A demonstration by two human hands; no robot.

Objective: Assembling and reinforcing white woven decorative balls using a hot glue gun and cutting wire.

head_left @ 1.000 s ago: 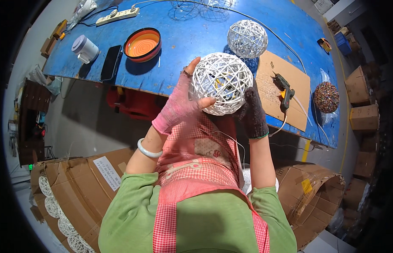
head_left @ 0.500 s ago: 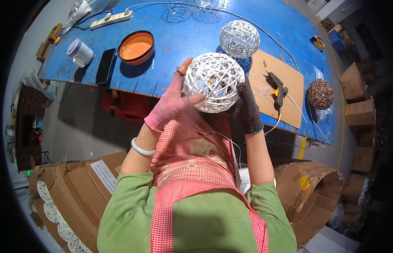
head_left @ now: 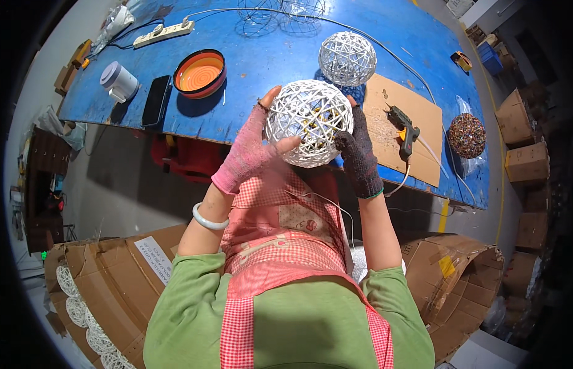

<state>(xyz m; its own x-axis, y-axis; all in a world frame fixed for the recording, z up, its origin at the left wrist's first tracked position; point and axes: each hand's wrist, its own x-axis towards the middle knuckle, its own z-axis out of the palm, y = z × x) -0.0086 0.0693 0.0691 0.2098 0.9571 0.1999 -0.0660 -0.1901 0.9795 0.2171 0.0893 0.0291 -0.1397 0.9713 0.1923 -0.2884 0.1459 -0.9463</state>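
Between both hands I hold a white woven ball, an open lattice of strips with something yellowish showing inside. My left hand, in a pink fingerless glove, grips its left side, thumb across the lower front. On the right side my right hand, in a dark glove, presses against it, the thumb at the front and fingers partly hidden behind. A second white lattice ball sits on the blue table just beyond. To the right, a black glue gun lies on a flat cardboard sheet.
On the blue table stand an orange bowl, a phone, a lidded mug and a power strip. Wire frames lie at the back, a brown beaded ball at right. Cardboard boxes flank me.
The held ball has turned a little between my hands. My right thumb has come round onto its front; my left hand stays nearly in place.
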